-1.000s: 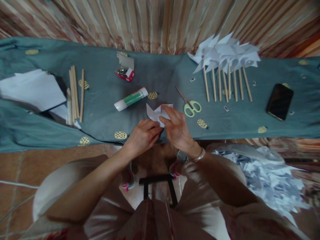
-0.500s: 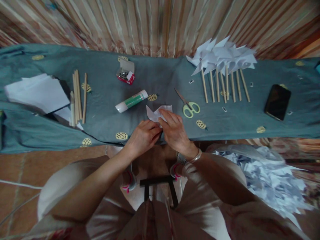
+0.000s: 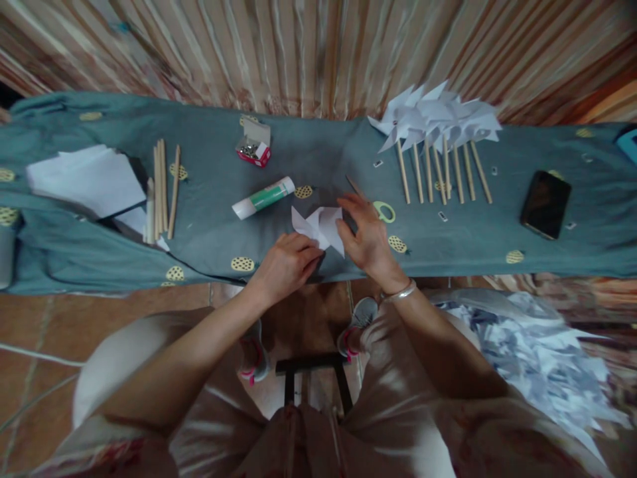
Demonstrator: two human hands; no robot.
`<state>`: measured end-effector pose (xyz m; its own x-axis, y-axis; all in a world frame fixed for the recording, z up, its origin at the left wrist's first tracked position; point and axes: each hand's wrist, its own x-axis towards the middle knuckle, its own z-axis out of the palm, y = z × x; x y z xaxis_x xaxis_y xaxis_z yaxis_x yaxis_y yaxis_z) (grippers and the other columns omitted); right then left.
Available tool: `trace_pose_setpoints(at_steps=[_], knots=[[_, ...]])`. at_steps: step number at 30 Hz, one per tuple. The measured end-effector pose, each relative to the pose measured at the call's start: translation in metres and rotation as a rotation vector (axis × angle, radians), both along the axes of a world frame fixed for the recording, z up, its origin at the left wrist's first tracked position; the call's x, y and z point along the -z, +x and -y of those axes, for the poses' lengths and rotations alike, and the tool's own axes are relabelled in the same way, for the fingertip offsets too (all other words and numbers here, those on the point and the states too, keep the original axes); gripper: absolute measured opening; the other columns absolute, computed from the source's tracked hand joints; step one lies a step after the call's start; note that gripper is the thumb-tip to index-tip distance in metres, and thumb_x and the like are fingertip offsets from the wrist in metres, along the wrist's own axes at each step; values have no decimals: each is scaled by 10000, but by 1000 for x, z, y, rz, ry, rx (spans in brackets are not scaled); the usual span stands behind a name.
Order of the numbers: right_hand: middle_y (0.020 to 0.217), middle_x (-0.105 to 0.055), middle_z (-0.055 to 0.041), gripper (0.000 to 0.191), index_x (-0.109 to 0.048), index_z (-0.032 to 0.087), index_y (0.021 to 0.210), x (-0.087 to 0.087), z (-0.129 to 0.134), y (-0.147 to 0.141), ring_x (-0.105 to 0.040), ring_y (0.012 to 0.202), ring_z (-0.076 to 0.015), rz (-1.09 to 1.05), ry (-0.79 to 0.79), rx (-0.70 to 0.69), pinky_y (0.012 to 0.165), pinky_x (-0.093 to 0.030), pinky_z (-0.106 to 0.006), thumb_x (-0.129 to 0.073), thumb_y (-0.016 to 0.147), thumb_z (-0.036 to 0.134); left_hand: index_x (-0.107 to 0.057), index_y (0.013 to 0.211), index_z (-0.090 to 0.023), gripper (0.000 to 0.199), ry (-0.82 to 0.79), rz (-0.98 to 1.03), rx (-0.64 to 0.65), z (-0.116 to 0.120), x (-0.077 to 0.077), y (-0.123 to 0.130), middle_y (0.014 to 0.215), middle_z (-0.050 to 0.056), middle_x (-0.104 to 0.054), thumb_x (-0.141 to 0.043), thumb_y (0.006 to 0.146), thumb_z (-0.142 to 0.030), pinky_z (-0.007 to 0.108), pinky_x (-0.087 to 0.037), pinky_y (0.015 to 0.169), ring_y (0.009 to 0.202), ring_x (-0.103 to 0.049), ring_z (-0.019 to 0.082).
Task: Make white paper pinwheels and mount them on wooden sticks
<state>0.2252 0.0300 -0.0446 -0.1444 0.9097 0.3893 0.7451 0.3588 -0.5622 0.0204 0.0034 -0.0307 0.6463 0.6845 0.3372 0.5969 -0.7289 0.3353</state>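
A white paper pinwheel [image 3: 323, 224] with folded, pointed blades is at the table's front edge. My left hand [image 3: 290, 262] pinches its near left corner between thumb and fingers. On the other side, my right hand [image 3: 367, 238] has its fingers apart beside the right blade; whether a fingertip touches the paper I cannot tell. Under and behind that hand lie green-handled scissors [image 3: 385, 212], partly hidden. A glue stick [image 3: 263, 198] with a green label rests to the left of the pinwheel. Farther back stands an opened small red box [image 3: 255, 151] of shiny metal pins.
Several finished pinwheels on sticks [image 3: 438, 119] lie at the back right, with a black phone [image 3: 546, 204] beyond. Wooden sticks [image 3: 162, 189] and white paper sheets [image 3: 87, 182] are at left. A clear bag of folded paper pieces [image 3: 537, 358] stands below the table at right.
My right hand has let go of the paper and moved right, over the scissors' handles, its fingers spreading. More of the pinwheel's blades show now. My left hand keeps its pinch.
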Motion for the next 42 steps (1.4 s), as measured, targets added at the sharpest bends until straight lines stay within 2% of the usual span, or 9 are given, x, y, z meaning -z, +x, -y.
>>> trace_pose_setpoints(at_steps=[4, 8, 19, 25, 27, 30, 33, 38, 42], knots=[[1149, -730, -116, 407, -619, 188, 1266, 1, -2, 1, -686, 1033, -265, -75, -96, 33, 935, -549, -449, -571, 900, 358, -735, 971, -155, 197, 22, -20, 11, -1, -1, -1, 941, 90, -723, -548, 958, -215, 341, -473, 763, 899, -647, 216], [969, -767, -73, 418, -636, 191, 1241, -3, 0, -1, -712, 829, -234, -163, -170, 69, 803, -577, -401, -608, 844, 317, -735, 977, -150, 200, 47, -37, -3, -1, -3, -3, 934, 86, -726, -545, 959, -210, 347, -459, 753, 882, -644, 219], [886, -770, -25, 383, -668, 216, 1169, -9, 3, -3, -692, 708, -177, -284, -261, 44, 739, -579, -342, -641, 794, 288, -736, 1030, -170, 193, -8, -18, -53, -1, -4, -6, 959, 88, -734, -565, 944, -196, 350, -456, 753, 880, -649, 218], [861, -766, -36, 361, -663, 194, 1123, -6, -3, -3, -711, 733, -190, -501, -317, 19, 706, -572, -346, -660, 778, 297, -716, 1098, -170, 224, -146, 253, -159, -5, -11, -10, 1024, 92, -737, -602, 941, -282, 350, -524, 857, 960, -676, 207], [854, -763, -31, 342, -668, 203, 1068, -7, -7, -3, -709, 729, -185, -607, -336, -1, 687, -573, -333, -696, 752, 330, -670, 1188, -159, 315, -164, 358, -236, -10, -12, -13, 1134, 117, -714, -648, 914, -313, 372, -521, 929, 1057, -660, 221], [866, -758, -33, 347, -664, 210, 994, -10, -11, -3, -716, 765, -189, -750, -362, -24, 701, -583, -331, -753, 709, 388, -462, 1433, -196, 684, -163, 506, -367, -19, -9, -16, 1380, 164, -593, -744, 833, -367, 418, -507, 992, 1224, -592, 261], [871, -753, -37, 355, -661, 203, 948, -15, -13, -5, -715, 783, -187, -845, -367, -66, 745, -589, -346, -784, 694, 419, -414, 1466, -220, 805, -345, 697, -418, -27, -8, -13, 1411, 165, -576, -775, 777, -427, 419, -553, 922, 1183, -627, 270], [813, -751, -12, 280, -669, 207, 855, -23, -11, -9, -709, 743, -170, -915, -356, -133, 744, -596, -336, -804, 693, 392, -743, 981, -156, 400, -893, 984, -384, -26, -19, 0, 1027, 92, -769, -812, 690, -422, 401, -587, 823, 897, -717, 235], [796, -749, -4, 293, -671, 212, 861, -28, -8, -11, -707, 725, -163, -909, -348, -141, 731, -603, -332, -815, 692, 403, -766, 798, -168, 335, -1011, 1073, -477, -23, -27, 7, 849, 46, -780, -870, 592, -411, 373, -582, 760, 740, -700, 193]])
